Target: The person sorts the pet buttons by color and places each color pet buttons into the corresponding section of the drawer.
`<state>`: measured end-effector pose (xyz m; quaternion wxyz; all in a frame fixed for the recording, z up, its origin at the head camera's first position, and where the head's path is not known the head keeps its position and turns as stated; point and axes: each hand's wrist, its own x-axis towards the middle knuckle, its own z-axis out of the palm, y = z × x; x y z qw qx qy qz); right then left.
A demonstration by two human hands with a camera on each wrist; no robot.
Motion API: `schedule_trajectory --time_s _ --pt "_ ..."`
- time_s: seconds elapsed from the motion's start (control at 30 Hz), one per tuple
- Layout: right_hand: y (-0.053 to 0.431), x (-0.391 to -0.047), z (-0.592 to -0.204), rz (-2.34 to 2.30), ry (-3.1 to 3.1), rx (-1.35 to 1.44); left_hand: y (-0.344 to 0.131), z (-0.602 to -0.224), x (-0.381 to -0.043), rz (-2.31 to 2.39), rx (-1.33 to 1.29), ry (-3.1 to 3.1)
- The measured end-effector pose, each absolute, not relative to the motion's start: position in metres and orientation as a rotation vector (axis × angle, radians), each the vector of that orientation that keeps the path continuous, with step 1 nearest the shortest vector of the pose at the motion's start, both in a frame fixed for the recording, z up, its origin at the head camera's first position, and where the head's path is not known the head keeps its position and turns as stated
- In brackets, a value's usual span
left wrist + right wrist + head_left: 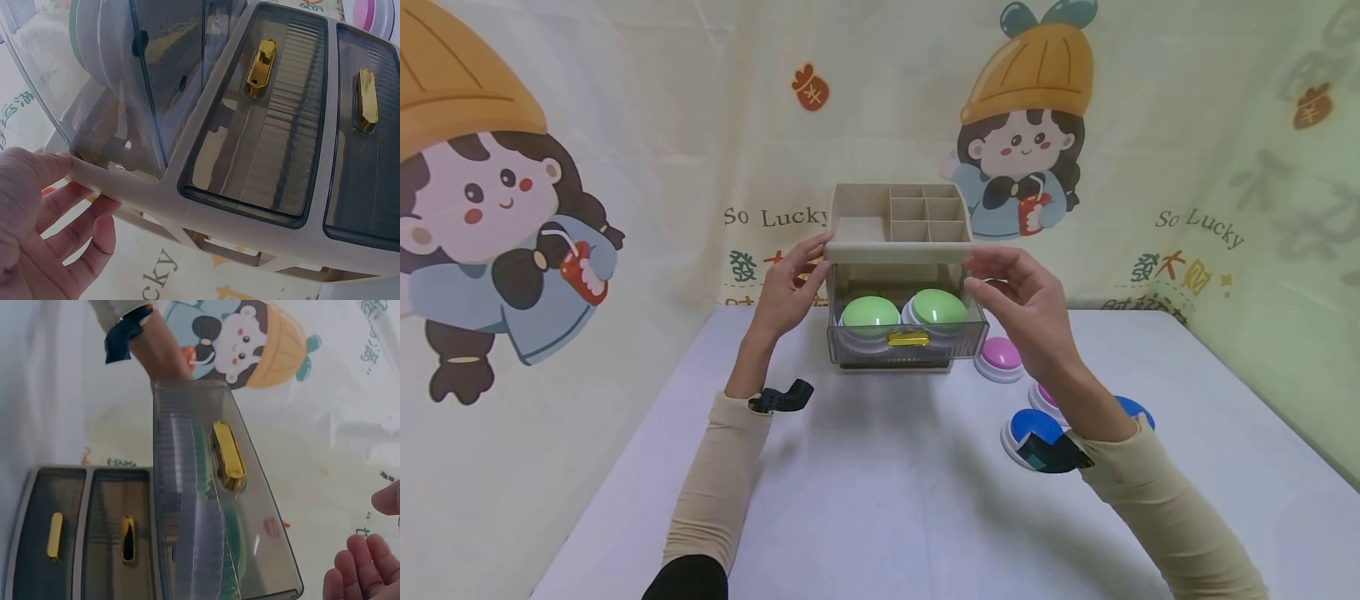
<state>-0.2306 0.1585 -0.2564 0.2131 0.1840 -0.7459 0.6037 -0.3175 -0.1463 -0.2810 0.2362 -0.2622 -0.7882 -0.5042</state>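
Note:
A beige desktop drawer organizer [898, 252] stands on the table, with a divided tray on top. Its clear upper drawer [859, 344] is pulled out and bears a gold handle. Inside that drawer sit two round push buttons with green domes [870, 312] and white bases. My left hand [790, 287] holds the organizer at its upper left corner; in the left wrist view the thumb [53, 165] lies at the frame's edge. Beside the upper right corner is my right hand [1026, 304], its thumb and fingers apart and, in the right wrist view, away from the drawer [262, 537].
Two lower drawers with gold handles [367, 100] are closed. To the right on the table lie a pink push button [1001, 354], a blue one [1033, 427] and others partly hidden by the right forearm. A printed cloth [880, 108] hangs behind the table.

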Motion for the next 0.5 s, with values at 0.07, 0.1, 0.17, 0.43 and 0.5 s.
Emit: schedule_trajectory --time_s 0.07,0.1,0.17,0.43,0.5 --pt "0.157 -0.226 -0.257 1.676 -2.048 0.509 -0.146 -0.281 -0.318 -1.386 -0.719 -2.157" --pt "0.156 -0.224 -0.258 1.672 -2.041 0.507 -0.146 -0.281 -0.318 -1.386 -0.718 -2.157" --pt "0.155 -0.219 -0.260 1.655 -2.033 0.512 -0.146 -0.282 -0.319 -1.383 -0.715 -2.160" --pt "0.150 -0.197 -0.266 1.567 -1.999 0.597 -0.146 -0.282 -0.318 -1.386 -0.704 -2.170" --pt "0.148 -0.194 -0.269 1.543 -1.997 0.623 -0.147 -0.282 -0.319 -1.384 -0.703 -2.173"
